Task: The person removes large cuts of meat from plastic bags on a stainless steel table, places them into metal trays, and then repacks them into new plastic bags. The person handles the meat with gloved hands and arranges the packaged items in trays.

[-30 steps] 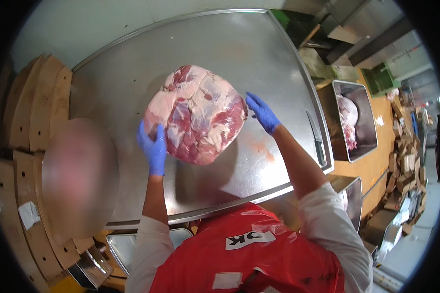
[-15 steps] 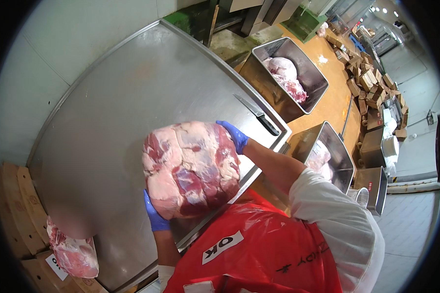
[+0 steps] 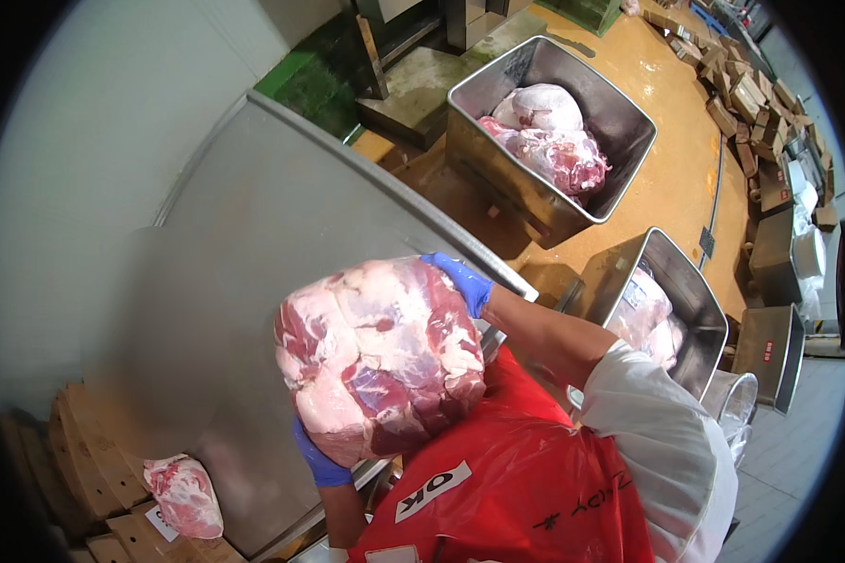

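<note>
A large slab of raw meat [image 3: 380, 357], pink and red with white fat, is lifted in front of my chest, above the near edge of the steel table [image 3: 216, 272]. My left hand [image 3: 321, 462], in a blue glove, holds it from underneath at the lower left. My right hand [image 3: 460, 280], also blue-gloved, grips its upper right edge. I wear a red apron [image 3: 516, 488] and white sleeves.
A smaller piece of meat [image 3: 184, 494] lies at the lower left beside stacked wooden blocks. On the orange floor to the right stand two steel bins with meat, one farther [image 3: 549, 131] and one nearer [image 3: 662, 314]. Cardboard boxes [image 3: 751, 94] lie along the far right.
The meat has come off the table and closer to my chest, held in both hands. My view has swung right, bringing the steel bins on the floor into sight.
</note>
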The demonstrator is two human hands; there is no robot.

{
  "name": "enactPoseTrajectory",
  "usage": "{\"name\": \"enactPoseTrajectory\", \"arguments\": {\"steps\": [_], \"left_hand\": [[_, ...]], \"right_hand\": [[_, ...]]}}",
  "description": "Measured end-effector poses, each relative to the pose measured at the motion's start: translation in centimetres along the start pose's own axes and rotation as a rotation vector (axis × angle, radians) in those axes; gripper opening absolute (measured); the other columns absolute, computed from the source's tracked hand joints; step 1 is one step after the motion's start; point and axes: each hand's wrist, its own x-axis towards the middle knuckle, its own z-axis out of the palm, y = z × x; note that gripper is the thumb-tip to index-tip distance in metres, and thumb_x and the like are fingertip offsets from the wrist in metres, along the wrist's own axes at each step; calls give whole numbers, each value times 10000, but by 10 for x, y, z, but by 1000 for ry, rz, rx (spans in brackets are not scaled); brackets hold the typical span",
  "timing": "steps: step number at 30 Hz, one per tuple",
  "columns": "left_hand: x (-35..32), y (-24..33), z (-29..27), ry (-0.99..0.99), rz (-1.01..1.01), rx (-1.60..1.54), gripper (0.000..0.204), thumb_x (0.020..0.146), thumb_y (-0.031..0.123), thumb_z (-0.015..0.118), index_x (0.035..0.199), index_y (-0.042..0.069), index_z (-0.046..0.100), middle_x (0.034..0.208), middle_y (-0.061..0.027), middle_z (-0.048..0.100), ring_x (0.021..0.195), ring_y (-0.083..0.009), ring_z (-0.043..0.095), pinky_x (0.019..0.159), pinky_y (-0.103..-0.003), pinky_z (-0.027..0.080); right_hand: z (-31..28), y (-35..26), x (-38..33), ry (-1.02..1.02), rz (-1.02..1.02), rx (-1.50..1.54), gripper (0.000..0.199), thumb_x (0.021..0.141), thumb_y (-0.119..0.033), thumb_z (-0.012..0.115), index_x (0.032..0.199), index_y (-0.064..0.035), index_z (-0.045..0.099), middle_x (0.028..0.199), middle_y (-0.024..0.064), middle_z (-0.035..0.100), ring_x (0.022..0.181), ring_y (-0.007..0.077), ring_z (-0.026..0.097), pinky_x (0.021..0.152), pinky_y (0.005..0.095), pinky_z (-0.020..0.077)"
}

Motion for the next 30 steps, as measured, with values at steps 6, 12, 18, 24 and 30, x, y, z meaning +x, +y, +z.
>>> {"name": "enactPoseTrajectory", "arguments": {"steps": [6,12,18,24,30], "left_hand": [[54,54,197,-403,-125,-112,689,1014,542,393,1524,80,383,1523,-121,445,1350,-294,476,1175,-473,310],[162,33,405,-809,-393,-208,960,924,741,431,1550,27,284,1523,-251,388,1425,-395,351,1184,-587,259],[193,-37,396,-761,-401,-14,969,940,746,388,1577,43,185,1506,-297,386,1401,-487,366,1141,-599,335],[136,-37,219,-705,-384,364,696,1056,560,323,1543,64,293,1506,-256,420,1330,-430,491,1102,-503,418],[111,-9,76,-527,-338,308,619,1068,510,348,1475,51,432,1439,-223,520,1264,-373,563,1052,-491,464]], "right_hand": [[-54,-123,-52,41,-166,393,498,876,-486,671,1133,-60,676,989,116,687,904,259,661,840,397,551],[-141,-276,-147,23,-925,346,851,919,-736,456,1416,-47,510,1344,193,597,1208,360,591,1050,500,478],[-271,-256,-216,563,-965,498,1249,792,-857,515,1593,-61,-18,1623,301,78,1285,543,483,939,605,520],[-314,-15,-293,964,-597,24,732,907,-708,546,1200,-39,597,910,126,612,731,266,631,662,429,562],[-338,345,-448,1790,-161,44,591,952,-517,510,826,40,662,658,140,612,511,274,594,456,420,474]]}}
